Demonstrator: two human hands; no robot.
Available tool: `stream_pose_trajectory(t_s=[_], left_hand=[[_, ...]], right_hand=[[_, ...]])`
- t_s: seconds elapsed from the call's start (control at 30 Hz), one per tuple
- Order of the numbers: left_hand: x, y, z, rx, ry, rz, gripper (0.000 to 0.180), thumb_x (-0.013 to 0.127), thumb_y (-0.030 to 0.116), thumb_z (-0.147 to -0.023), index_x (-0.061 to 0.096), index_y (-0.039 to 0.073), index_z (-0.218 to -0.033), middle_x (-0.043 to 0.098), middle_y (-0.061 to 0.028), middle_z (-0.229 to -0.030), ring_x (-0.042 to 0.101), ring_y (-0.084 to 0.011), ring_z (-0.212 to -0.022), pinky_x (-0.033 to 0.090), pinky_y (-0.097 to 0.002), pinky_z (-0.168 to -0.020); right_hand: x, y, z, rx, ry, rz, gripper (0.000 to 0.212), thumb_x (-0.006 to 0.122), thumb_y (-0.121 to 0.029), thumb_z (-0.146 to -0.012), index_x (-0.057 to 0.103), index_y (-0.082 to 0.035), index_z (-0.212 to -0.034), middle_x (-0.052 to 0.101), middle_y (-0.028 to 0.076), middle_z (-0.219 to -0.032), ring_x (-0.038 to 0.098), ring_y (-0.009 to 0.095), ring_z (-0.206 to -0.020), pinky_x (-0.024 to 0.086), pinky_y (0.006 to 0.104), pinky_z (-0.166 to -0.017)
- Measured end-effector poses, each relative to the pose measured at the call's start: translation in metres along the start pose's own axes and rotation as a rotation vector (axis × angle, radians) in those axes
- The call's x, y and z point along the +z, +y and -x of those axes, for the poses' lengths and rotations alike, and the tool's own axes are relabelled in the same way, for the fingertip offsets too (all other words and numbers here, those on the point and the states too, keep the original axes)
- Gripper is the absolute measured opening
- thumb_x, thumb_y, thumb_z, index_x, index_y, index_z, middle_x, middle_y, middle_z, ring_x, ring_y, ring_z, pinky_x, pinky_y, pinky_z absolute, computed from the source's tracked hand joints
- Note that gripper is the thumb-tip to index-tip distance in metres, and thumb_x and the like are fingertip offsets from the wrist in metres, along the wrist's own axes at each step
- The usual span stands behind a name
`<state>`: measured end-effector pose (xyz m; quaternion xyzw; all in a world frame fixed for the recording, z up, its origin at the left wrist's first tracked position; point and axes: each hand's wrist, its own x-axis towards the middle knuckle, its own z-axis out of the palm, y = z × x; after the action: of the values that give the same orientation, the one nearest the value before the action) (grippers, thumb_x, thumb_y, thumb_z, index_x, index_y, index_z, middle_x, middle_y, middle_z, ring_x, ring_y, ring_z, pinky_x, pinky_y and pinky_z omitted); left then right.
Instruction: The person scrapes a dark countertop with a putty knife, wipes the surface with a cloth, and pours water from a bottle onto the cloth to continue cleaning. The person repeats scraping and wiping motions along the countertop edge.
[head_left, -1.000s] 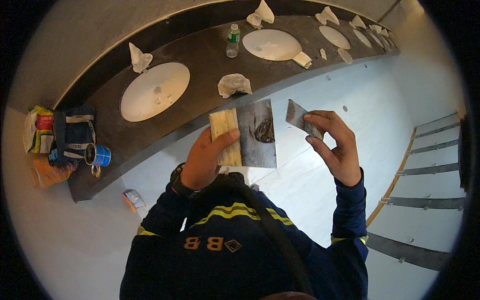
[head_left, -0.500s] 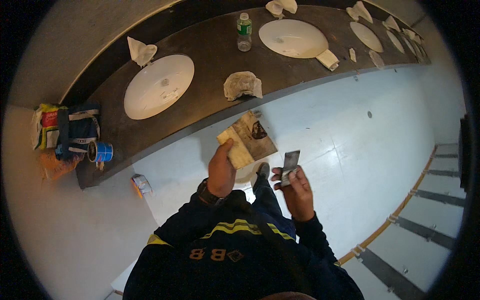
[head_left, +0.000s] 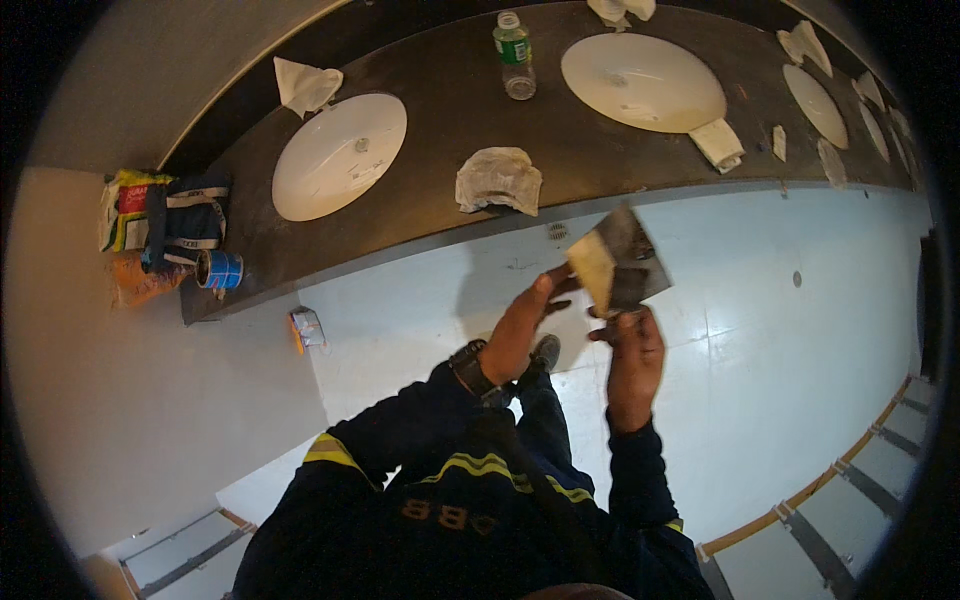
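A square board, pale yellow on one side and smeared grey on the other, is tilted above the floor. At its left corner, the fingers of my left hand grip it, partly out of sight behind it. My right hand is closed on a flat putty knife, whose dark blade lies against or just over the board's lower face. The knife's handle is mostly hidden in the fingers. The dark paste seen earlier on the board is hard to make out now.
Along the dark counter are white oval sinks, crumpled papers and a plastic bottle. A blue can and bags sit at its left end. A small packet lies on the floor by the wall.
Both hands have moved; the board has gone right and turned, and the putty knife, formerly apart from it, is now at its face. The whole view has shifted slightly.
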<state>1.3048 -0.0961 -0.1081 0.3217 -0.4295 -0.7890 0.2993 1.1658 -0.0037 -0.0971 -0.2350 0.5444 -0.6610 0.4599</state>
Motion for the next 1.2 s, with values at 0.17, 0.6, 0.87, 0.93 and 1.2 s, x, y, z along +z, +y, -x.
stream_pose_trajectory(t_s=[0.17, 0.6, 0.87, 0.93, 1.2], left_hand=[[-0.097, 0.0, -0.101, 0.435, 0.039, -1.565, 0.068, 0.053, 0.049, -0.096, 0.038, 0.006, -0.147, 0.038, -0.0249, -0.149, 0.031, -0.0402, -0.141, 0.026, -0.048, -0.117], [-0.231, -0.022, -0.049, 0.353, 0.285, -1.814, 0.058, 0.054, 0.032, -0.095, 0.044, 0.002, -0.143, 0.033, -0.0231, -0.153, 0.027, -0.0431, -0.142, 0.024, -0.0513, -0.117], [-0.257, 0.017, -0.157, 0.354, 0.261, -1.714, 0.053, 0.056, 0.025, -0.092, 0.048, 0.005, -0.14, 0.036, -0.0188, -0.152, 0.031, -0.0417, -0.141, 0.028, -0.0516, -0.115], [-0.239, -0.001, -0.105, 0.344, 0.172, -1.722, 0.053, 0.056, 0.025, -0.092, 0.048, 0.006, -0.141, 0.036, -0.0181, -0.153, 0.03, -0.041, -0.141, 0.027, -0.0518, -0.115], [-0.223, 0.008, -0.085, 0.219, 0.123, -1.722, 0.052, 0.052, 0.023, -0.094, 0.046, 0.007, -0.143, 0.035, -0.0178, -0.153, 0.027, -0.0392, -0.143, 0.023, -0.0504, -0.118]], right_hand=[[-0.029, -0.003, -0.095, -0.185, 0.088, 0.182, 0.026, 0.052, -0.021, -0.102, 0.06, 0.002, -0.111, 0.066, 0.008, -0.1, 0.061, 0.015, -0.087, 0.053, 0.031, -0.077], [-0.013, 0.087, -0.254, -0.281, 0.097, 0.324, 0.036, 0.056, -0.027, -0.101, 0.059, 0.004, -0.119, 0.066, 0.008, -0.102, 0.06, 0.013, -0.086, 0.053, 0.0292, -0.075], [-0.012, 0.118, -0.304, -0.27, 0.153, 0.387, 0.043, 0.058, -0.026, -0.1, 0.055, 0.006, -0.128, 0.064, 0.009, -0.105, 0.06, 0.014, -0.086, 0.051, 0.0284, -0.076], [-0.017, 0.126, -0.307, -0.286, 0.184, 0.34, 0.033, 0.056, -0.025, -0.101, 0.059, 0.002, -0.12, 0.066, 0.008, -0.104, 0.063, 0.014, -0.091, 0.052, 0.0283, -0.073], [-0.009, 0.124, -0.298, -0.348, 0.144, 0.258, 0.029, 0.054, -0.022, -0.102, 0.06, 0.001, -0.119, 0.066, 0.007, -0.104, 0.063, 0.013, -0.088, 0.053, 0.0282, -0.072]])
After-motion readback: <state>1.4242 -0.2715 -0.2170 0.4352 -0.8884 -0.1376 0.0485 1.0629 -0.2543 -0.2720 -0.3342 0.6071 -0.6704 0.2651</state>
